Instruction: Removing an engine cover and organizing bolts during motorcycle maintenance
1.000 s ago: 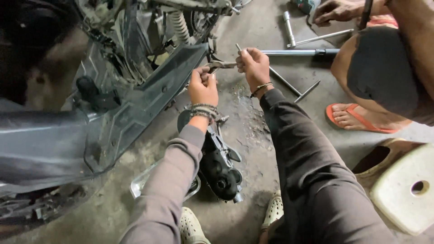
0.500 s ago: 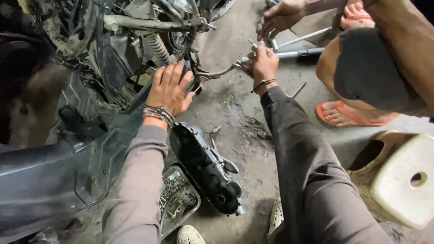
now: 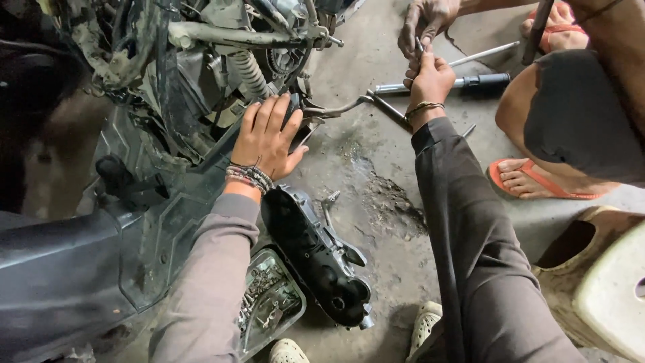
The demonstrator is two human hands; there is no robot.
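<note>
The left hand (image 3: 267, 138) lay flat on the scooter's black panel (image 3: 168, 222), fingers spread wide and gripping nothing. Below it, a black engine cover (image 3: 316, 259) sat on the floor (image 3: 376, 168). The right hand (image 3: 430, 79) reached out, fingers closed around a thin metal tool (image 3: 418, 48), touching a co-worker's hand (image 3: 423, 23).

A stained grey concrete floor (image 3: 376, 168) carries everything. On it lie a black engine cover (image 3: 322, 262), a clear tray of small metal parts (image 3: 272, 302) touching its left side, a long black-handled wrench (image 3: 443, 84) and a thin metal rod (image 3: 484, 54) farther off.
</note>
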